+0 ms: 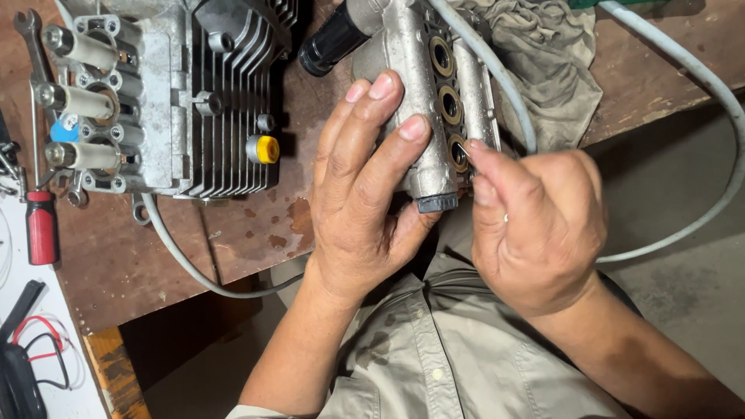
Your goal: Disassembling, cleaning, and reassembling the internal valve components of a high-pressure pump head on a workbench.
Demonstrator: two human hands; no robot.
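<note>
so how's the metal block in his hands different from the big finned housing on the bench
The metal block is slim, smooth and gripped by the left hand; the finned housing is bulkier, ribbed and rests on the bench. The block shows three ringed bores; the housing three protruding pistons. Both are grey cast metal.

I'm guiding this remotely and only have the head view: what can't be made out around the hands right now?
- Head view: the thin tool's tip, inside the lowest round port of the metal block, pinched by the right hand.
- The block's near side, covered by the left hand.
- The finned housing, cut off by the top edge.
- The grey hose ends, out of frame.
</note>
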